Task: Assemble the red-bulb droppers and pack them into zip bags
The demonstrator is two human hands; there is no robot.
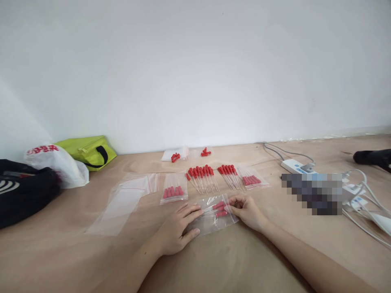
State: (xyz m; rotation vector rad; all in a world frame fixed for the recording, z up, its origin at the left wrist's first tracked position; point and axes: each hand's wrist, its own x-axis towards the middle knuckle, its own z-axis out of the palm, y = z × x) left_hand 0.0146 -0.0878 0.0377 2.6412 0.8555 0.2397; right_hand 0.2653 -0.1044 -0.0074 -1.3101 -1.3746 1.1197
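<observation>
A clear zip bag [210,226] lies flat in front of me with a few red-bulbed droppers [220,213] inside, their bulbs toward its right end. My left hand [180,228] rests on the bag's left part, fingers stretched and thumb apart. At the right end, my right hand [246,209] is closed, thumb and fingertips pinching the bag's edge beside the bulbs; its fingertips are partly hidden. Just beyond are two rows of loose droppers, a left group [201,177] and a right group [230,175]. Filled bags stand either side, one left [174,189] and one right [253,179].
Flat empty bags [122,203] overlap at left. Near the wall lie two bags with small red bulbs [175,157]. A black bag [27,195], white plastic bag [58,167] and lime pouch [88,150] sit far left. A power strip [295,166] with cables is at right.
</observation>
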